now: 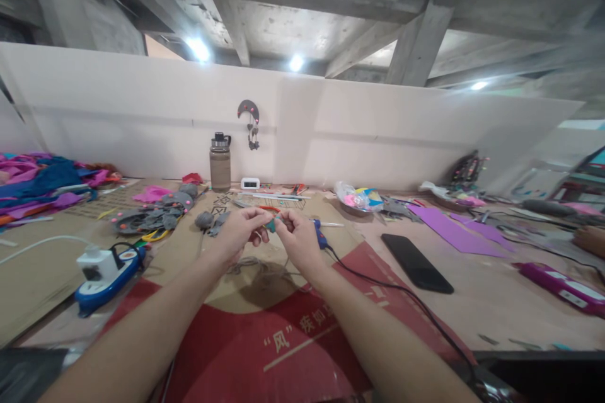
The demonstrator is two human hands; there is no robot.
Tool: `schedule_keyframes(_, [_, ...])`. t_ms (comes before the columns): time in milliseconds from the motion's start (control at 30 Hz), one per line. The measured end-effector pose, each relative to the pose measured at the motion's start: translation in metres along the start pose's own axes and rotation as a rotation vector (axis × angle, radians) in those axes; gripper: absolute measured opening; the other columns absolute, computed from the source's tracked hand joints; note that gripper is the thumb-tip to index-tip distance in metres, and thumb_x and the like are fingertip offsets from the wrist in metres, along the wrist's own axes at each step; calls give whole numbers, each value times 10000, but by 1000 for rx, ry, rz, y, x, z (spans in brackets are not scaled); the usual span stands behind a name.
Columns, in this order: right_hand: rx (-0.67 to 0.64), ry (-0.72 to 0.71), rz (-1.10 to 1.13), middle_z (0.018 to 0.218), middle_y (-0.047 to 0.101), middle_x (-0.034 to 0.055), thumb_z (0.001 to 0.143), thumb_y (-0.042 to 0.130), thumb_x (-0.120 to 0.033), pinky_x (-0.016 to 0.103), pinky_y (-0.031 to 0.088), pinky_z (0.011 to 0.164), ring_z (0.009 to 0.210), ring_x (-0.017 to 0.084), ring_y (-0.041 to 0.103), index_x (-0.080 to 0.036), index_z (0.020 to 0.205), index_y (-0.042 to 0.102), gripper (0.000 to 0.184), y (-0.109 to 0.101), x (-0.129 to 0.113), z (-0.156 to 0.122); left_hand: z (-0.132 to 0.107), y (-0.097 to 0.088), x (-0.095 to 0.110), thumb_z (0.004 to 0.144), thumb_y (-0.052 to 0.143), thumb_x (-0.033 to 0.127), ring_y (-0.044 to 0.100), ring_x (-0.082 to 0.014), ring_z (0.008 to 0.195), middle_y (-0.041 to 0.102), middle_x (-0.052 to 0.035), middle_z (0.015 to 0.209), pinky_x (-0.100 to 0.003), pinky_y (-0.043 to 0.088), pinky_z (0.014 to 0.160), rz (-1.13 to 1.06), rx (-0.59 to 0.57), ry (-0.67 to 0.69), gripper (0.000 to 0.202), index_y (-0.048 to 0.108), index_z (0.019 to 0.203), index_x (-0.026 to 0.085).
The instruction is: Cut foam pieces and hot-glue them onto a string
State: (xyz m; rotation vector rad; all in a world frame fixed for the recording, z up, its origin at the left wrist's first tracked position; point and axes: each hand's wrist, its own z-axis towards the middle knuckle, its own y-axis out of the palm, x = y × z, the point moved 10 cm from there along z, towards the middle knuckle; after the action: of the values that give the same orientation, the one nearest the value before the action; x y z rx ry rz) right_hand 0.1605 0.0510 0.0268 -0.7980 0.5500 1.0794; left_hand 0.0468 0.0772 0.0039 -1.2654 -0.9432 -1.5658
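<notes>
My left hand [239, 233] and my right hand [297, 236] meet over the middle of the table, fingertips pinched together. Between them is a small teal piece [271, 224], possibly felt; its exact shape is mostly hidden by the fingers. An orange-red curved edge shows just behind the fingertips, too small to name. Beneath the hands, loose grey yarn [248, 262] lies on a red and brown cardboard sheet [227, 352]. A grey ball [204, 220] sits left of my left hand. Just beyond my right hand lies a blue glue gun [320, 234], its black cord running right.
A phone [416, 262] and purple sheets [456, 230] lie to the right, near a magenta power strip [562, 286]. A blue power strip [109, 283] is at left. Behind stand a bottle [220, 164] and a small clock [250, 184]. Another person's hand [588, 239] shows far right.
</notes>
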Motion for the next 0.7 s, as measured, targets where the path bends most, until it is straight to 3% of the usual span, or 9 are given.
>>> schedule_keyframes(100, [-3,-4,1,572,393,-57,773,506,-280,211,271,509,535,82,345,-174,637,478,175,-1,0,0,-2,1,6,739,597,388,524,-96,467,587,-17,542,-198,353,421,-11,-15,20,265,619,710,126])
schedule_keyframes(300, [-11,3,-3,581,417,-53,775,490,-272,214,280,518,537,86,356,-176,673,502,141,0,-1,0,-10,-2,33,732,592,321,570,-123,508,629,-33,592,-229,449,495,408,70,188,203,650,786,133])
schedule_keyframes(400, [-21,-12,-22,591,434,-45,779,490,-287,213,283,519,548,90,362,-177,678,509,151,1,-3,-1,-13,-2,39,723,577,278,584,-129,523,623,-23,596,-222,454,481,492,101,255,148,641,756,148])
schedule_keyframes(700, [-40,2,-2,598,473,-37,794,494,-340,213,295,519,544,92,373,-172,724,550,191,5,0,0,0,-9,14,758,550,316,496,-88,428,602,-16,542,-200,394,433,296,90,147,179,593,727,145])
